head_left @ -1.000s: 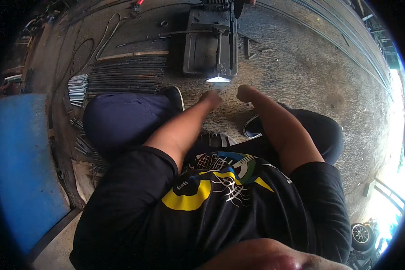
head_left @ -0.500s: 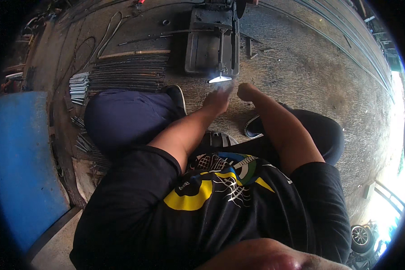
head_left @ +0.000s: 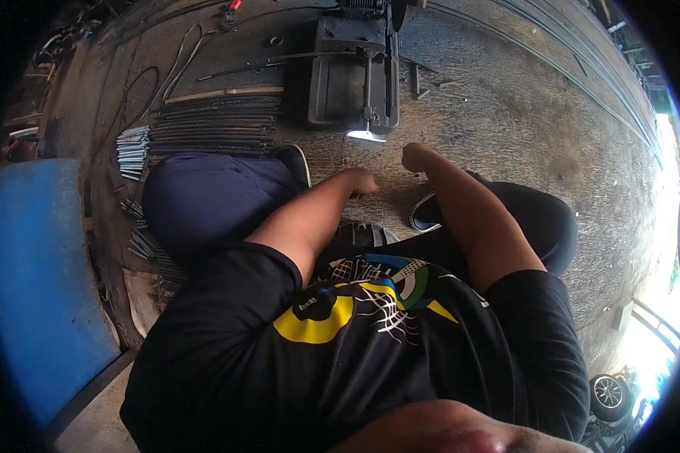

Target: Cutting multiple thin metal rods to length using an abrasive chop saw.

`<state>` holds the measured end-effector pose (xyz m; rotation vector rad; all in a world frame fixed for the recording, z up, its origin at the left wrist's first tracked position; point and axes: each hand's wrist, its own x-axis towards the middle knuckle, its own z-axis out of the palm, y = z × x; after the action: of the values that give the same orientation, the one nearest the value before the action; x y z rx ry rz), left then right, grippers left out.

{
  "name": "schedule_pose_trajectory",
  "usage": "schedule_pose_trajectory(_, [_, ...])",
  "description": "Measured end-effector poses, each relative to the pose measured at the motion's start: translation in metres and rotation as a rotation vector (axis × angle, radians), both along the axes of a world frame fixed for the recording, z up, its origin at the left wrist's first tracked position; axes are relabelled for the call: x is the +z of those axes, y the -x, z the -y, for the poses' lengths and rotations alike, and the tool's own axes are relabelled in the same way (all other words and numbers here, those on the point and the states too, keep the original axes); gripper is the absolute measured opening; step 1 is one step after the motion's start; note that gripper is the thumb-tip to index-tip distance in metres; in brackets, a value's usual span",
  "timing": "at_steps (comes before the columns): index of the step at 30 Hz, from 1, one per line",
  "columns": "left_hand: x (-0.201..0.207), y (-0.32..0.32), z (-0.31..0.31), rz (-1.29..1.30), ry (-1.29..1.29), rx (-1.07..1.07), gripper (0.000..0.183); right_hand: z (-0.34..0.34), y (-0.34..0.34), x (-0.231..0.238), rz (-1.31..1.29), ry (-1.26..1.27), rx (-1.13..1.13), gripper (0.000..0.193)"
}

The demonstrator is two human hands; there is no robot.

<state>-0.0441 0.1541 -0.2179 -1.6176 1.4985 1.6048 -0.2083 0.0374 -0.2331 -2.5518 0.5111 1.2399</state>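
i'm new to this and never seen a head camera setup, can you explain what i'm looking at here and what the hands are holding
There is no robot here: a person wears a wide fisheye camera on their head, looking down, so edges bend near the rim. The picture's left is the person's left.

The left hand and right hand are bare and curled, with a gap between them; whether either holds something small can't be made out.

Just beyond is a dark machine, perhaps a cutting saw, with a bright piece at its near end. On the worn brown floor to its left lie dark rods and short silvery rods.
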Motion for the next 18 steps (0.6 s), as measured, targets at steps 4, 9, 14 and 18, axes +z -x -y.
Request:
schedule_pose_trajectory(4, [-0.006, -0.007, -0.009, 0.031, 0.42, -0.244, 0.037, -0.002, -0.001, 0.021, 0.037, 0.046, 0.377, 0.022])
schedule_pose_trajectory(9, [-0.005, -0.013, -0.009, 0.046, 0.148, -0.087, 0.036, -0.024, -0.018, 0.071, 0.017, -0.33, -0.517, 0.027])
schedule_pose_trajectory(14, [-0.002, -0.064, -0.009, 0.092, 0.045, 0.177, 0.032, -0.028, -0.1, 0.08, 0.174, -0.311, -0.213, 0.022])
schedule_pose_trajectory(18, [-0.009, -0.112, 0.017, 0.227, 0.354, 0.483, 0.029, -0.013, -0.161, 0.067, 0.88, 0.204, 0.213, 0.024])
